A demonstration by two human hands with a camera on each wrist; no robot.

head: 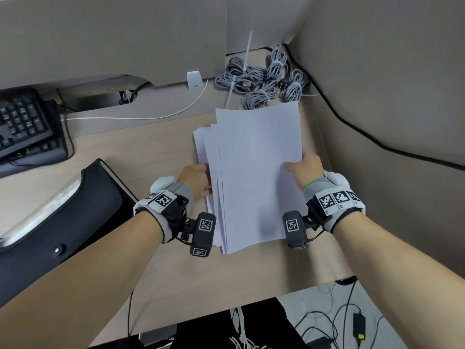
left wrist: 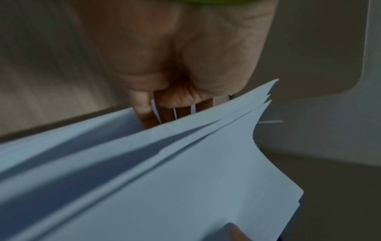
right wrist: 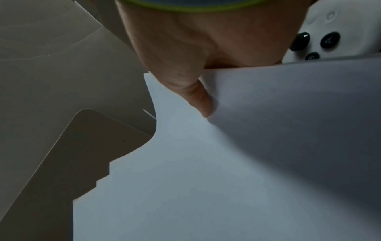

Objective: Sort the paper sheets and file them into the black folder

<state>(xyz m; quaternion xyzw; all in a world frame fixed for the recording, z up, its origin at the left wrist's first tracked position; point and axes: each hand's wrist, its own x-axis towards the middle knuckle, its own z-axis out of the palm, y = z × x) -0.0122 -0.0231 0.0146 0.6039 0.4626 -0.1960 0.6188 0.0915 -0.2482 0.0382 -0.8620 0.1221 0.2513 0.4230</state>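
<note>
While both hands gripped the uneven stack of white paper sheets [head: 256, 172], left hand [head: 196, 180] and right hand [head: 305, 166] at its long edges, the flat black folder [head: 63, 217] lay closed on the table [head: 156, 152] left of the stack, nearer the left hand.

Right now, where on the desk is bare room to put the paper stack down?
Bare desk lies between the keyboard, the black folder and the paper sheets, and along the near edge. The far right corner is crowded with cable bundles.

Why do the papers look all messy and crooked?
The paper sheets, held by the left hand and right hand, are fanned: their edges stick out unevenly on the left, not squared yet.
</note>
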